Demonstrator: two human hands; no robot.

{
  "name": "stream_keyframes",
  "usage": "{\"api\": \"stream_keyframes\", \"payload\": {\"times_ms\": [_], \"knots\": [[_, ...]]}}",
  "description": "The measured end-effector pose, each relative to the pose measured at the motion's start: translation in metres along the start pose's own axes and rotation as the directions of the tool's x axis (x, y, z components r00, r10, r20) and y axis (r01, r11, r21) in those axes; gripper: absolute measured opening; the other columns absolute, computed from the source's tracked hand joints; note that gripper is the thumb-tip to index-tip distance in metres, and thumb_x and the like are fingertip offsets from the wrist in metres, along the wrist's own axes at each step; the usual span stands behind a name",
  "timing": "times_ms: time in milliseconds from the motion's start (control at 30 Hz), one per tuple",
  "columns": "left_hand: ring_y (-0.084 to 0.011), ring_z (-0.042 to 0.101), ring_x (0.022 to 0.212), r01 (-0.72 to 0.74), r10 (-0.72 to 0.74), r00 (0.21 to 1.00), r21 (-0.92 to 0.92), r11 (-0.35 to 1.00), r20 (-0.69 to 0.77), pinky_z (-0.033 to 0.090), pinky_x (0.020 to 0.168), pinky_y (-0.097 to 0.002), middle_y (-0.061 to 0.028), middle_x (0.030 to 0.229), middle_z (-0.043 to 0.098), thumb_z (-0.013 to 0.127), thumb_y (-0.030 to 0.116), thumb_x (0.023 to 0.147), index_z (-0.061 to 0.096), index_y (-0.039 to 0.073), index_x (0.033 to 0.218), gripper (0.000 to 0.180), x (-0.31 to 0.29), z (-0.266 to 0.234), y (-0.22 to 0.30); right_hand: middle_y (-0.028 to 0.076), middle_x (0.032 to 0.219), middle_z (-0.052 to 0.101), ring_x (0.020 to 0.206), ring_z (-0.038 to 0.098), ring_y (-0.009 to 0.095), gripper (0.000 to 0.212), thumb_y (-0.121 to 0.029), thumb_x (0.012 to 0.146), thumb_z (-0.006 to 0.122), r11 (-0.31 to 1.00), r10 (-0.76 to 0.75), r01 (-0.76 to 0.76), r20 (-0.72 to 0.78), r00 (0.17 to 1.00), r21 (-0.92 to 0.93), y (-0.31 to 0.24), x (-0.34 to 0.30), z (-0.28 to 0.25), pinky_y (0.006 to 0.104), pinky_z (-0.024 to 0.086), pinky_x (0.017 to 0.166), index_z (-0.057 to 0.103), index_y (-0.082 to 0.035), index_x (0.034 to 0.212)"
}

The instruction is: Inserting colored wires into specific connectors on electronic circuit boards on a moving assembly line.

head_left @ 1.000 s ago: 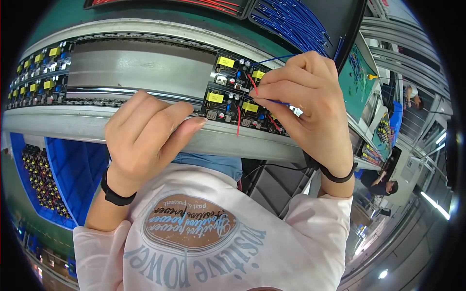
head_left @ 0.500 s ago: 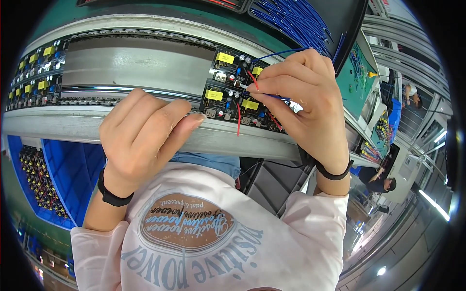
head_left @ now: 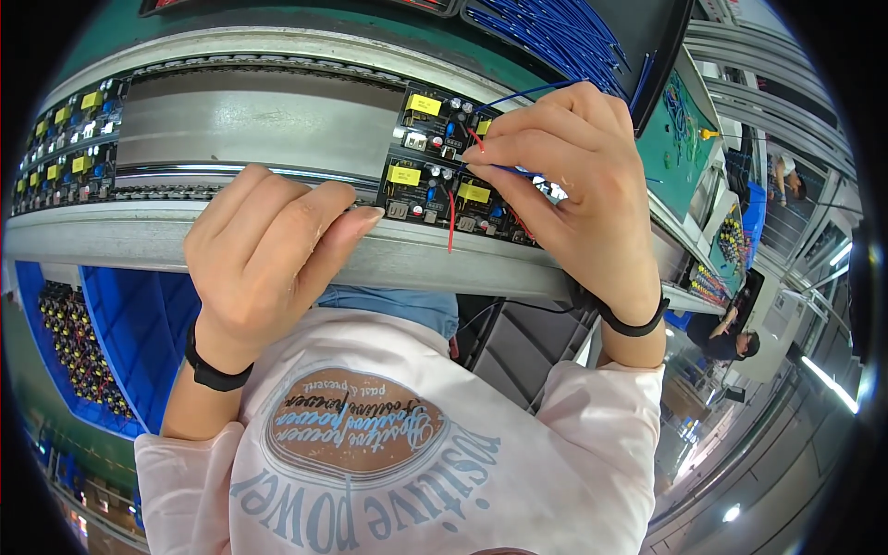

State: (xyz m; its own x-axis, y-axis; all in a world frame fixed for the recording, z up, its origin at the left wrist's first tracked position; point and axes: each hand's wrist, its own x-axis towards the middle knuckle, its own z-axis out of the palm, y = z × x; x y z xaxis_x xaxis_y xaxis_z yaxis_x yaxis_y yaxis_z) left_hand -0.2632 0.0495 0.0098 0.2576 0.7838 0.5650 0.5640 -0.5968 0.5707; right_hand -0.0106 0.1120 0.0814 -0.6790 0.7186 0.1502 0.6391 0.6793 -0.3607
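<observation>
My right hand (head_left: 578,180) is closed in a pinch on a thin blue wire (head_left: 504,169), its tip over the circuit boards. Beneath the fingers lies a group of black circuit boards (head_left: 435,213) with yellow blocks and small blue and silver parts. One red wire (head_left: 451,222) stands up from the near board and hangs over its front edge. Another red wire (head_left: 476,141) rises by my right fingertips. My left hand (head_left: 277,245) is curled, with thumb and forefinger together at the boards' near left corner; what they hold, if anything, is hidden.
The boards sit on a conveyor with metal rails (head_left: 139,222); more boards (head_left: 65,148) are at its far left. Beyond it, a black tray (head_left: 661,65) holds many blue wires (head_left: 555,37). Below left stands a blue bin (head_left: 129,342). People work at far right.
My right hand has shifted slightly left and away from me, and its fingertips with the blue wire are nearer the board. The left hand has moved slightly left; the boards appear a little further left.
</observation>
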Motion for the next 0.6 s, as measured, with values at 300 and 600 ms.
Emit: {"api": "stream_keyframes", "payload": {"times_ms": [300,600], "knots": [[-0.0234,0.055,0.059,0.005,-0.005,1.000,0.017,1.000,0.010,0.042,0.050,-0.0333,-0.0061,0.072,0.061,0.087,0.007,0.074,0.070,0.002,0.091,0.024,0.0009,-0.0005,0.0017,0.000,0.093,0.072,0.091,0.061,0.024,0.018,-0.009,0.073,0.085,0.995,-0.027,0.033,0.060,0.998,-0.092,-0.0031,-0.0011,-0.0083,0.0381,0.042,0.085,0.075,-0.011,0.087],[-0.0235,0.056,0.060,-0.003,0.002,1.000,0.041,0.999,0.011,0.043,0.051,-0.0338,-0.0066,0.072,0.061,0.088,0.007,0.074,0.070,0.002,0.089,0.024,0.0020,-0.0017,0.0016,0.001,0.090,0.070,0.090,0.061,0.024,0.019,-0.011,0.072,0.086,0.991,-0.019,0.025,0.048,0.999,-0.128,-0.0032,-0.0003,-0.0074,0.0389,0.043,0.085,0.073,-0.010,0.086]]}}
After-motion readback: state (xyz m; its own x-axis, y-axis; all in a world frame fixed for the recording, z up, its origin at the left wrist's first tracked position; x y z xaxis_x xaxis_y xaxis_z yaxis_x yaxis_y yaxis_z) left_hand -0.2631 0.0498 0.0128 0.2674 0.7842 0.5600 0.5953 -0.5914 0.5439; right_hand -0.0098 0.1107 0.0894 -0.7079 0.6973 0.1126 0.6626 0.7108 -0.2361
